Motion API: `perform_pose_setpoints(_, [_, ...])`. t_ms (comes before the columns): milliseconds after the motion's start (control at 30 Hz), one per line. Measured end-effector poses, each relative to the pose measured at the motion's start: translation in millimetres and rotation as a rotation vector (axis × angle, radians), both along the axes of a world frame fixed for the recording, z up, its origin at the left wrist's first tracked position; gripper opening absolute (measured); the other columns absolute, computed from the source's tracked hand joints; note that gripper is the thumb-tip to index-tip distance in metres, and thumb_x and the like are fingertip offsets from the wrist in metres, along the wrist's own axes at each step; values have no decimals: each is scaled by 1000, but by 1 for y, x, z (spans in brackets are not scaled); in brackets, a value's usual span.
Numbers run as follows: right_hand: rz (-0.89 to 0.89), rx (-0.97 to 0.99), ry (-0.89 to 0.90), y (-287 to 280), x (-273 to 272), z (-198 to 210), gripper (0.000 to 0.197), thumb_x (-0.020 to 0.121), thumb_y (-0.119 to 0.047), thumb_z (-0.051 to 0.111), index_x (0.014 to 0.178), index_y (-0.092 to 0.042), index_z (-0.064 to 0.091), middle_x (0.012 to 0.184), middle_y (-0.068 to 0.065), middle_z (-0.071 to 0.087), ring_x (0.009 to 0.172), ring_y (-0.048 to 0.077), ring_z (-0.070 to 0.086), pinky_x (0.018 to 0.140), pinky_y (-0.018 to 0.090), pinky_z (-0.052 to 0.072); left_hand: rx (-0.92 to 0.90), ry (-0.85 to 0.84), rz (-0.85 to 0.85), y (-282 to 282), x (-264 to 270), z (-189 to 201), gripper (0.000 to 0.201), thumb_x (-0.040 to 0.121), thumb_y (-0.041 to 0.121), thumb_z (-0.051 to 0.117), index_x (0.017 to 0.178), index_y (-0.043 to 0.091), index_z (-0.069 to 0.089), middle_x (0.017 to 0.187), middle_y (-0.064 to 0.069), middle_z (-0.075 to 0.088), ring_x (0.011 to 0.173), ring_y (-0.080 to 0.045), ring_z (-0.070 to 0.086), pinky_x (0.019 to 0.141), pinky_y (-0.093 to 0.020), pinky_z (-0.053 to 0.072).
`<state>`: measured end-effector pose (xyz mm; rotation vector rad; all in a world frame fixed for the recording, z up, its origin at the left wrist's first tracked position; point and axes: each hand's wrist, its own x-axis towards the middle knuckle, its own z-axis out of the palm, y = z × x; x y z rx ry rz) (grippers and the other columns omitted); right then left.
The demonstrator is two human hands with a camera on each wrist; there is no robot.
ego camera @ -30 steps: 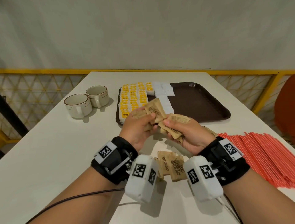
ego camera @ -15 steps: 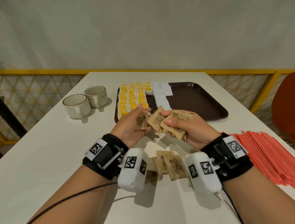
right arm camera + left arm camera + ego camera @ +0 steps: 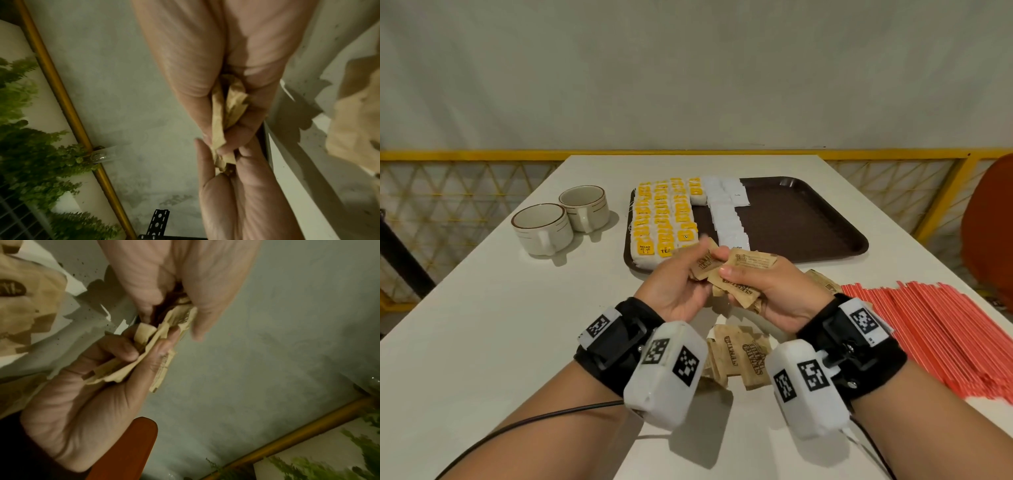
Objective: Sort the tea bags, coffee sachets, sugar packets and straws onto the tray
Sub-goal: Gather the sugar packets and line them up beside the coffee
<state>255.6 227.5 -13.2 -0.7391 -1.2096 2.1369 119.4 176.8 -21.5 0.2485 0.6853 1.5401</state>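
Note:
Both hands are raised just in front of the brown tray (image 3: 808, 219) and together hold a bunch of brown sugar packets (image 3: 736, 287). My left hand (image 3: 698, 263) pinches a packet or two (image 3: 179, 318) at the bunch's left end. My right hand (image 3: 736, 277) grips the rest with its thumb on top (image 3: 220, 120). More sugar packets (image 3: 739, 356) lie loose on the table under my wrists. On the tray's left part are rows of yellow-tagged tea bags (image 3: 664, 219) and a column of white coffee sachets (image 3: 726, 216). Red straws (image 3: 935, 329) lie in a heap on the right.
Two beige cups (image 3: 544, 228) (image 3: 585, 209) stand left of the tray. The tray's right half is bare. One more brown packet (image 3: 822, 279) lies between my right hand and the straws. A yellow railing (image 3: 482, 156) runs behind the white table (image 3: 482, 325).
The hands have drawn closer together, so the packets in my left hand now overlap the bunch in my right. Both hands stay in front of the tray.

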Motion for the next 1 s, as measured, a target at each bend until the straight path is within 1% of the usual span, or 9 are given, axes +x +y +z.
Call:
perform_pose_setpoints(67, [22,23,0,-2,0,0,32,85,7,58,116,4,60,97,19,68,66,17,69,51,23,55,-38,79,21,0,1,0,33,98,11,43,89,-7,69,113,-28,61,105,-34,61,97,-45,44])
perform_pose_setpoints(167, [33,22,35,-1,0,3,31,88,8,53,119,6,58,102,21,67,68,18,69,54,23,56,-45,30,95,-1,-4,2,26,99,4,37,119,1,54,95,-23,67,91,-33,66,88,-45,50])
perform_pose_setpoints(267, [-10,-53,79,6,3,6,27,90,11,46,111,2,61,103,24,65,76,24,69,64,31,60,-40,-11,177,-1,-11,1,31,95,-1,40,124,6,48,102,-17,65,91,-29,65,91,-46,50])
perform_pose_setpoints(333, [-27,-118,110,9,4,6,28,91,11,41,108,-1,60,105,28,63,86,31,66,74,38,58,-76,36,169,-2,-13,2,25,91,-1,49,114,7,55,94,-12,62,85,-22,63,83,-38,55])
perform_pose_setpoints(433, [-42,-174,130,12,3,4,28,92,9,39,109,-3,57,114,30,60,96,35,63,81,42,54,-135,193,76,-5,-11,3,8,86,7,63,93,11,60,76,-6,60,66,-14,58,58,-25,55])
perform_pose_setpoints(600, [-53,-232,147,16,4,1,24,94,9,39,109,-5,53,116,32,57,92,35,63,74,42,57,-114,454,44,-5,-3,-5,24,82,10,70,103,10,60,86,-12,66,67,-16,59,52,-24,52])
perform_pose_setpoints(733, [-40,-198,156,16,3,0,26,94,8,41,116,-2,51,128,36,51,108,41,59,87,46,53,-77,610,-25,-10,4,-3,17,82,0,68,91,14,62,83,-12,68,69,-19,60,57,-24,52])
perform_pose_setpoints(833, [27,-181,187,13,3,1,36,94,4,41,129,6,48,124,31,57,100,35,66,77,40,59,-64,628,40,-9,4,-2,24,85,-7,62,100,11,56,94,-20,67,77,-26,61,57,-26,52])
perform_pose_setpoints(1000, [-15,-175,134,15,4,2,46,83,-3,56,129,-1,53,123,24,60,89,26,65,61,29,57,-70,566,141,-10,-12,7,29,86,-6,60,109,11,55,97,-20,70,74,-24,63,55,-26,53])
